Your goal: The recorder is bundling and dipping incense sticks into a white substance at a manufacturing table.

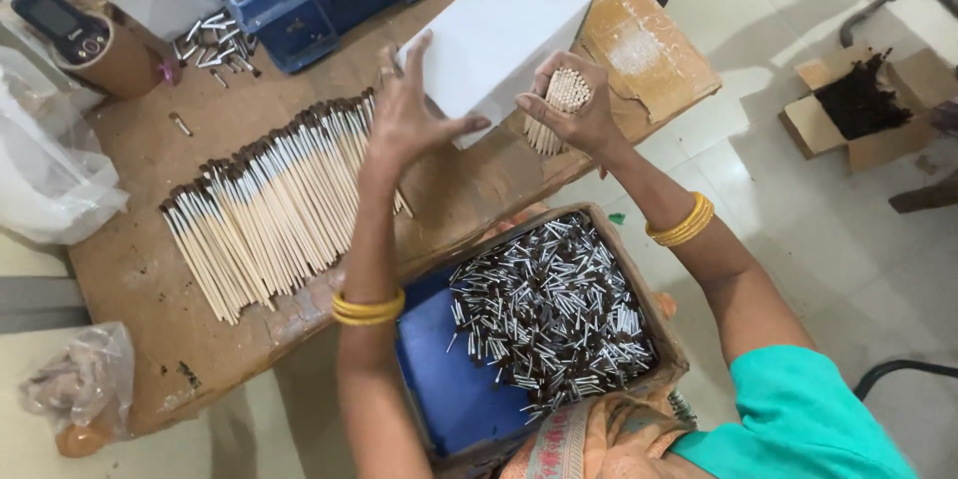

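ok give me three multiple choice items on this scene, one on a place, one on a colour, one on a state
1. Where does the carton of short foil-tipped sticks sit?
A. below the table edge, by the person's lap
B. on the blue crate
C. on the white floor tiles at right

2. What colour are the wrist bangles?
A. red
B. yellow
C. silver

3. What does the right hand hold?
A. nothing
B. a phone
C. a bundle of pale wooden sticks

Answers: 1 A, it lies under the wooden table rim; 2 B, both wrists show yellow; 3 C, its grip closes round stick ends beside the white cardboard box, which the left hand touches.
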